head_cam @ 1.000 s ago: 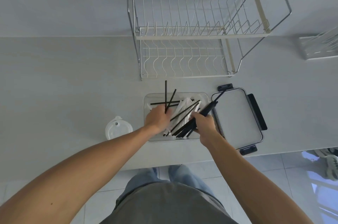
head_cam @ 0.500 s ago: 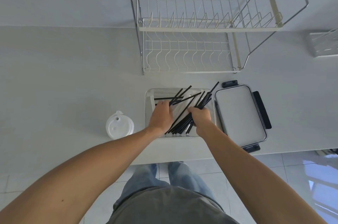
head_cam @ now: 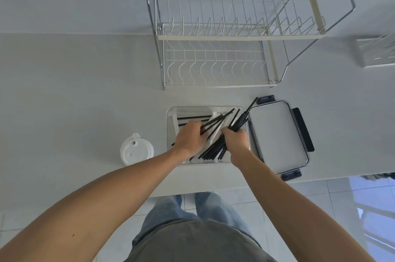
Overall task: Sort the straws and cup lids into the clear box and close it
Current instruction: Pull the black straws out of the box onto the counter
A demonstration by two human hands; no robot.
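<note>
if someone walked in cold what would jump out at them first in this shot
Two bare hands working a fan of black straws in the clear box near the counter's front edge: the left hand rests on them, the right hand grips a bundle. Right of the box lies its lid with dark latches, a white cup lid sits to the left, and a wire dish rack stands behind.
</note>
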